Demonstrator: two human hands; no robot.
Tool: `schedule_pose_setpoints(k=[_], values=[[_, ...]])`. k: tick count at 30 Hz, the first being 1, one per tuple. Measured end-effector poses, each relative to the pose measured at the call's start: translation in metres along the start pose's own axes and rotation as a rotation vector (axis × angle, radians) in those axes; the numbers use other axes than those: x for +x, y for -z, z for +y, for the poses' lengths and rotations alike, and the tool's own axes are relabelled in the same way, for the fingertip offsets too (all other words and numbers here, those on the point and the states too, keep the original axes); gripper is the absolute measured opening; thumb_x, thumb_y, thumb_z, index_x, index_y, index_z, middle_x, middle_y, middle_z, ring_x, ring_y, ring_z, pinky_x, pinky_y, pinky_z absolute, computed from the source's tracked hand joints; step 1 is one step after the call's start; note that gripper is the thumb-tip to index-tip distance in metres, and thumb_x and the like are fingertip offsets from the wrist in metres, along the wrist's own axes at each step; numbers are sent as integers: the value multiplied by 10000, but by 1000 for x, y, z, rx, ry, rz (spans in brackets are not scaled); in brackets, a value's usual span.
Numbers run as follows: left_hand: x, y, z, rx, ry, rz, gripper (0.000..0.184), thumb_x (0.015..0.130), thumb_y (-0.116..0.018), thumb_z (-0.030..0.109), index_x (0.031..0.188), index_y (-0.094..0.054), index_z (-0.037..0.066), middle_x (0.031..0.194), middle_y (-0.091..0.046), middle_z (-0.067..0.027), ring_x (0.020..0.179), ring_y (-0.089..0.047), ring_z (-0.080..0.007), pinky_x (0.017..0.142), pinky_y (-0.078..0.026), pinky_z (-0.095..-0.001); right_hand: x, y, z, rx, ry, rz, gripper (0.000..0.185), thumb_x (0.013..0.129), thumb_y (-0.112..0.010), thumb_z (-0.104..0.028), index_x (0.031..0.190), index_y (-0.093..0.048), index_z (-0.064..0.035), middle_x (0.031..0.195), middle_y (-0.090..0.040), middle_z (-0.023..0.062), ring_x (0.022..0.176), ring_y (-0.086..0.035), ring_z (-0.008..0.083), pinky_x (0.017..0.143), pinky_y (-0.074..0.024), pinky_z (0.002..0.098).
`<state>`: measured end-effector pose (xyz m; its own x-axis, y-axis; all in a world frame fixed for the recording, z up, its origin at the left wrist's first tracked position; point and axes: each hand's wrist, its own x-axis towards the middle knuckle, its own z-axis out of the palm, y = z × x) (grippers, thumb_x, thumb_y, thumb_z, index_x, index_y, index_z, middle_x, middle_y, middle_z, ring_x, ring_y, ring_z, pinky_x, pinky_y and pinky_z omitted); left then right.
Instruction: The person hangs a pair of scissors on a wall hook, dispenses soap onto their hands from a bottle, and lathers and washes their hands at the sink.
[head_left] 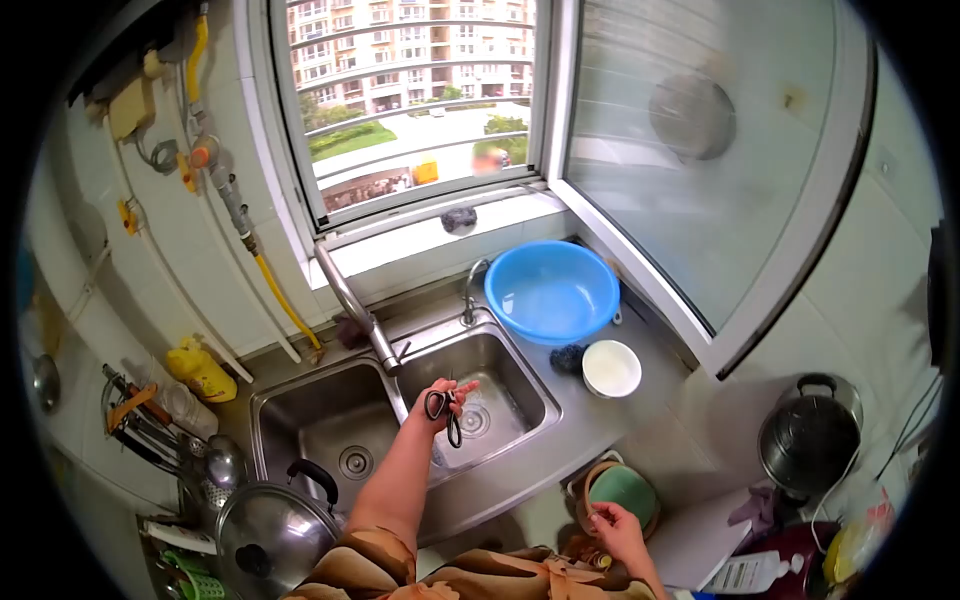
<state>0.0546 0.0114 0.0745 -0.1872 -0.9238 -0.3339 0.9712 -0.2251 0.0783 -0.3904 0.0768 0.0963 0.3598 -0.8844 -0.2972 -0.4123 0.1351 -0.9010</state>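
Over the right basin of the steel double sink [548,412], my left hand [443,401] is closed on a pair of black-handled scissors [453,428]. The faucet [365,315] rises behind this hand, between the two basins. My right hand [618,537] is lower right, beside a round container with a green inside [622,489]; its fingers are curled, and whether they touch or hold anything I cannot make out. A blue basin [553,292] stands on the counter behind the sink, with a white bowl [611,369] and a dark scrubber [568,359] in front of it.
A lidded pot [272,540] sits at the lower left, near a utensil rack [150,420] and a yellow bottle [203,370]. The open window pane [700,150] reaches over the counter's right side. A dark pot [809,440] and a white bottle [748,572] are at right.
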Motion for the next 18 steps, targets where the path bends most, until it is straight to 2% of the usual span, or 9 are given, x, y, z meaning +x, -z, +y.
schedule_pose_setpoints(k=[1, 3, 6, 7, 9, 12, 13, 17, 18], values=[[-1, 0, -8, 4, 20, 1, 892, 801, -546, 63, 1437, 75, 148, 818, -606, -180, 524, -521, -175, 398, -398, -297, -8, 2, 1, -11, -27, -3, 270, 847, -597, -99, 1093, -574, 10, 838, -631, 50, 720, -597, 93, 646, -487, 231], [-1, -11, -26, 1767, -206, 771, 808, 808, -536, 64, 1431, -21, 81, 852, -620, -171, 598, -537, -118, 424, -413, -240, -21, 6, -4, -30, -10, 34, 267, 851, -592, -100, 1092, -571, 14, 845, -633, 55, 716, -595, 97, 651, -488, 234], [8, 9, 2, 403, -106, 103, 911, 828, -506, 56, 1390, 172, 288, 892, -613, -188, 519, -520, -136, 398, -402, -215, -44, 15, -1, -34, 2, 117, 318, 821, -625, -172, 1098, -592, -20, 894, -661, 93, 744, -619, 122, 700, -489, 255], [13, 21, 5, 376, -123, 103, 864, 845, -497, 86, 1385, 143, 300, 914, -615, -184, 551, -533, -136, 408, -429, -247, -50, 17, 8, 3, -3, 141, 320, 820, -626, -177, 1100, -592, -25, 903, -662, 97, 751, -622, 122, 704, -489, 255], [14, 17, -11, 1573, -85, 761, 811, 867, -511, 184, 1420, 77, 260, 845, -620, -156, 602, -560, -211, 476, -458, -354, -71, 23, 4, -73, -7, 149, 334, 825, -617, -232, 1106, -588, -53, 922, -663, 103, 807, -647, 181, 725, -499, 287], [9, 5, -2, 1136, -435, 608, 422, 822, -534, 134, 1198, -345, 163, 818, -611, -142, 541, -504, -211, 460, -411, -348, -98, 36, 15, -101, -59, 195, 342, 832, -605, -270, 1118, -584, -83, 934, -662, 94, 815, -647, 204, 737, -498, 304], [14, 44, 48, 387, -113, 189, 426, 816, -530, 106, 1198, -345, 150, 845, -610, -139, 548, -510, -208, 460, -419, -324, -108, 37, 21, -64, -70, 210, 343, 836, -597, -281, 1124, -582, -96, 938, -661, 90, 816, -646, 206, 739, -496, 306], [15, 44, 31, 1735, -506, 729, 258, 858, -451, 150, 1116, -444, 143, 796, -588, -72, 547, -502, -105, 453, -404, -220, -152, 50, 41, -96, -89, 238, 341, 841, -584, -294, 1128, -581, -109, 957, -656, 87, 818, -644, 216, 737, -494, 313], [12, 43, 50, 1180, -308, 526, 373, 848, -461, 134, 1213, -383, 125, 792, -580, -95, 560, -522, -140, 463, -424, -239, -160, 49, 54, -100, -63, 272, 338, 838, -587, -291, 1122, -582, -108, 940, -661, 90, 821, -645, 221, 731, -497, 321]])
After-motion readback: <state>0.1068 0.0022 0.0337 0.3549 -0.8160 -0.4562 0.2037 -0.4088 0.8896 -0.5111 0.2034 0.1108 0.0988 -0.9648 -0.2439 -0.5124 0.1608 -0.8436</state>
